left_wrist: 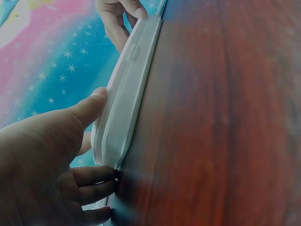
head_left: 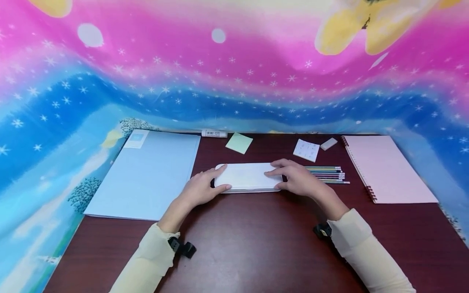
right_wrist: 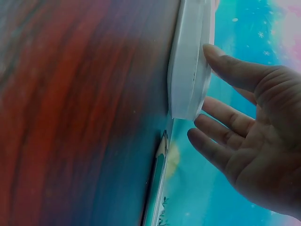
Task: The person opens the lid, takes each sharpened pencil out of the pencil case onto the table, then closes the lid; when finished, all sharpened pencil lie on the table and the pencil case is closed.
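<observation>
Fingers (left_wrist: 96, 175) of the left hand (head_left: 200, 188) curl round the left end of a white pencil case (head_left: 248, 177), thumb on the lid and the other fingers tucked under its end wall, as the left wrist view shows plainly. At the other end the right hand (head_left: 298, 179) lies flatter: its fingers (right_wrist: 225, 66) are nearly straight, the tips touching the lid near the right end, so that hand steadies or presses rather than grips. The case lies flat and closed on the dark wooden table (head_left: 256, 240), midway between the two hands, its seam and a small catch (left_wrist: 133, 51) visible along the near long side. From this hold I judge the step to be the bracing of the case at both ends, either just before the lid is lifted or as it is pressed shut; the pictures do not settle which. A next move on the lid would call for the left hand to keep the base down while fingertips find the catch on the front edge. Just right of the case, touching or nearly so, lies a row of coloured pencils (head_left: 327, 174), points toward the case. Farther out are a pink spiral notebook (head_left: 388, 169) on the right, a pale blue folder (head_left: 150, 175) on the left, and along the far edge a glue stick (head_left: 214, 133), a green sticky-note pad (head_left: 239, 143), a small white printed card (head_left: 306, 149) and an eraser (head_left: 328, 143).
</observation>
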